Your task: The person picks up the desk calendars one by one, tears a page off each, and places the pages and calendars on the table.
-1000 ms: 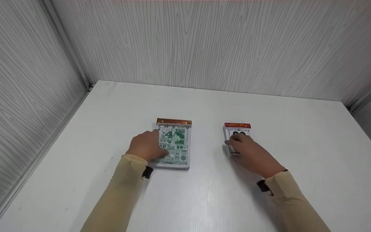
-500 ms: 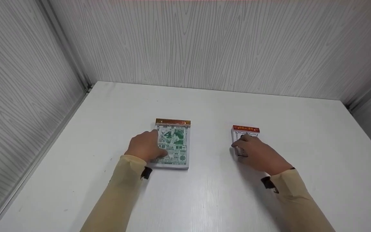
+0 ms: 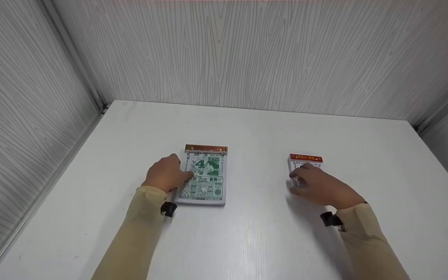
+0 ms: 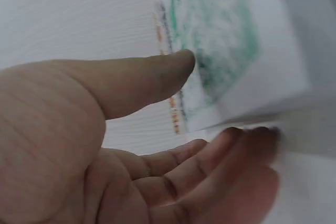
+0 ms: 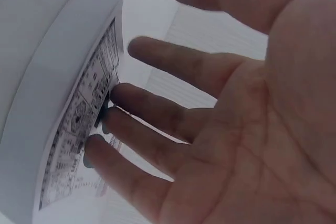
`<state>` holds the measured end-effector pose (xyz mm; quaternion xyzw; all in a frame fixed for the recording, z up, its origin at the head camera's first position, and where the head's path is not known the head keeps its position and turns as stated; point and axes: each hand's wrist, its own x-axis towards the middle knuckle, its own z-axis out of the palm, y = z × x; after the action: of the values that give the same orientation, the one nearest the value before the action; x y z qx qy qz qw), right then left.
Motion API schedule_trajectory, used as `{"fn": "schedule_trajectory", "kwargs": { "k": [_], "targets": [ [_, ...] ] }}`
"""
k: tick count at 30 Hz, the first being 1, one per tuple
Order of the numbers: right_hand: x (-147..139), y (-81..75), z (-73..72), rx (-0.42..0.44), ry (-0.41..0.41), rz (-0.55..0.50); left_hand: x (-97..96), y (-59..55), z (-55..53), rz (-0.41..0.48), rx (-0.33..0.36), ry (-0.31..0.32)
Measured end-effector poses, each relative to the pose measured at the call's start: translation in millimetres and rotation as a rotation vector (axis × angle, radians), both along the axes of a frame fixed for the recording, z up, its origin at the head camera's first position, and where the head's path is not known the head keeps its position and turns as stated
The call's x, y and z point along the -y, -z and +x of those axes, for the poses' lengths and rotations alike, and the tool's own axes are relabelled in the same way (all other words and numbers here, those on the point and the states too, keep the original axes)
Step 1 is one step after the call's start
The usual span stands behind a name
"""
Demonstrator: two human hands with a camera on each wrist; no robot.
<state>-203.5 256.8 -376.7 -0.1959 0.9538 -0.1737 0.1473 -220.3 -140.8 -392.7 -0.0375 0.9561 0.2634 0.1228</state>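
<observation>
A thick tear-off calendar (image 3: pixel 208 186) with green print, a large 4 and an orange-gold header lies flat on the table, left of centre. At its left side is my left hand (image 3: pixel 165 174). In the left wrist view the thumb (image 4: pixel 152 80) overlaps the page, while the other fingers, loosely bent, sit apart from the pad's edge. To the right lies a smaller tear-off calendar (image 3: pixel 305 158) with a red header and black print, its lower part largely hidden by my right hand (image 3: pixel 327 188). Nearly straight fingers (image 5: pixel 157 106) reach its printed face in the right wrist view, thumb held away.
Both calendars lie on a white table (image 3: pixel 255 233). Grey wood-patterned panels (image 3: pixel 224 54) rise behind it and at both sides. A gap of bare tabletop separates the calendars.
The smaller calendar has shifted right and slightly nearer with my right hand, whose thumb has now spread away. My left hand has drawn back left, uncovering more of the larger calendar.
</observation>
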Motion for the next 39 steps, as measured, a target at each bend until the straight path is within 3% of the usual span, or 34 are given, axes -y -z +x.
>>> {"fn": "schedule_trajectory", "kwargs": {
  "k": [4,10,18,26,34,39],
  "targets": [
    [7,2.4,-0.3,-0.046,0.023,-0.007,2.6,3.9,-2.5,0.032,0.001,-0.015],
    [18,4.3,0.9,-0.089,-0.002,0.005,-2.5,3.5,-2.7,0.007,-0.024,0.001],
    [32,8.8,2.0,-0.075,-0.014,0.018,-24.6,3.0,-1.3,0.016,-0.007,0.044],
    [52,11.3,-1.1,-0.054,-0.008,-0.009,-48.2,2.3,6.6,0.015,-0.039,0.104],
    [62,13.9,-4.0,0.051,0.147,-0.029,-71.0,0.0,15.5,0.052,0.011,0.168],
    [67,16.3,-3.3,0.070,0.201,-0.034,-72.1,1.3,17.1,0.007,0.036,0.204]
  ]
}}
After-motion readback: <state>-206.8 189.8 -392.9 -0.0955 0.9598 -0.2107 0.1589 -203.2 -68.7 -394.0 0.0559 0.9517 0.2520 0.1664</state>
